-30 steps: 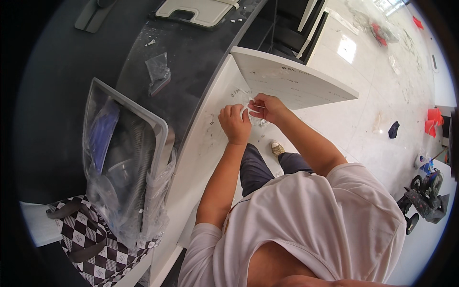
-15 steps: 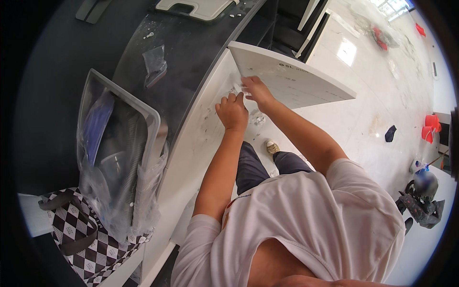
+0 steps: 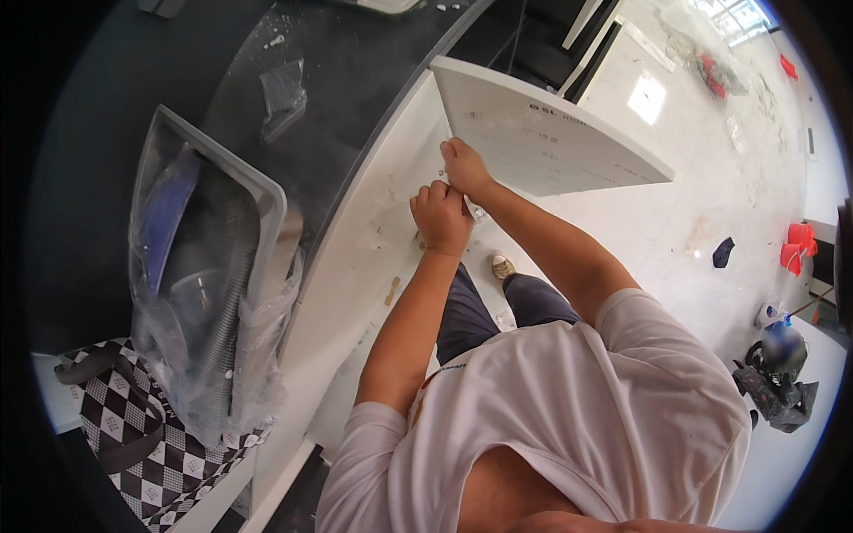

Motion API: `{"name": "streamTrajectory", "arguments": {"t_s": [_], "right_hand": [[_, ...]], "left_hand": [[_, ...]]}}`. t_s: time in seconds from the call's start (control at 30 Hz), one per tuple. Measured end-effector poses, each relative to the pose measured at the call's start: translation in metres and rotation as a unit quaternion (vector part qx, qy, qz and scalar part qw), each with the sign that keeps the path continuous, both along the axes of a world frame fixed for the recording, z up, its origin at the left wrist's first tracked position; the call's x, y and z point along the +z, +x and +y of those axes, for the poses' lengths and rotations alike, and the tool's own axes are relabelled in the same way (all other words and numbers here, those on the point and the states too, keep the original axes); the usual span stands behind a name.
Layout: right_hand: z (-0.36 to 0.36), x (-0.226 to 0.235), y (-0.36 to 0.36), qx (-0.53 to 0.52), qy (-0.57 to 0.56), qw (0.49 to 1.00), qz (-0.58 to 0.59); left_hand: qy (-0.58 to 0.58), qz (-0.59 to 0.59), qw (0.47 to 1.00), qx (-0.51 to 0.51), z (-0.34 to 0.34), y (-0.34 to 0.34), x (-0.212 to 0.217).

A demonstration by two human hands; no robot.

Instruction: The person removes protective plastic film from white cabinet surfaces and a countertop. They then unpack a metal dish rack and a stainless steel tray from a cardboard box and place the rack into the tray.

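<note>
- Left hand (image 3: 442,216) curled in a closed grip on the white tabletop (image 3: 355,266); content hidden.
- Right hand (image 3: 466,167) pressed beside the flat white rectangular board (image 3: 542,133); grip state unclear.
- Small loose hardware bits (image 3: 391,290) scattered nearby.
- Risk: board sliding off the edge if nudged.

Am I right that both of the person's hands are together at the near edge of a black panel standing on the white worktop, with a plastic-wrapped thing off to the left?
Not quite: the panel is white, not black, as the head view shows. The rest holds: the left hand and right hand meet at its near edge on the white worktop, and the plastic-wrapped thing sits to the left.
</note>
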State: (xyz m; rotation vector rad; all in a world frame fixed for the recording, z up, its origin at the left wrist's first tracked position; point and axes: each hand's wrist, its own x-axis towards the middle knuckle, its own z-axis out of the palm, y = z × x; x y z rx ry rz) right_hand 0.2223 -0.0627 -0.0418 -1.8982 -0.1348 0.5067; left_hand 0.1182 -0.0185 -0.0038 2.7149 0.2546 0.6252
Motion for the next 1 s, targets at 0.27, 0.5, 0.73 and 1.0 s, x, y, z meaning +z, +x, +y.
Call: {"name": "streamTrajectory", "arguments": {"t_s": [0.27, 0.5, 0.73, 1.0], "right_hand": [[-0.04, -0.038, -0.045, -0.004, -0.038, 0.999, 0.034], [-0.068, -0.054, -0.077, -0.001, -0.069, 0.997, 0.047], [-0.101, -0.082, -0.136, -0.006, -0.088, 0.993, 0.075], [-0.118, -0.049, -0.129, -0.085, 0.152, 0.839, 0.516]], "left_hand": [[-0.032, 0.05, 0.998, -0.038, -0.029, -0.038, -0.039], [-0.051, 0.117, 0.989, -0.074, -0.054, -0.071, -0.064], [-0.088, 0.201, 0.969, -0.115, -0.075, -0.121, -0.077], [-0.173, 0.18, 0.96, -0.123, -0.055, -0.149, -0.033]]}}
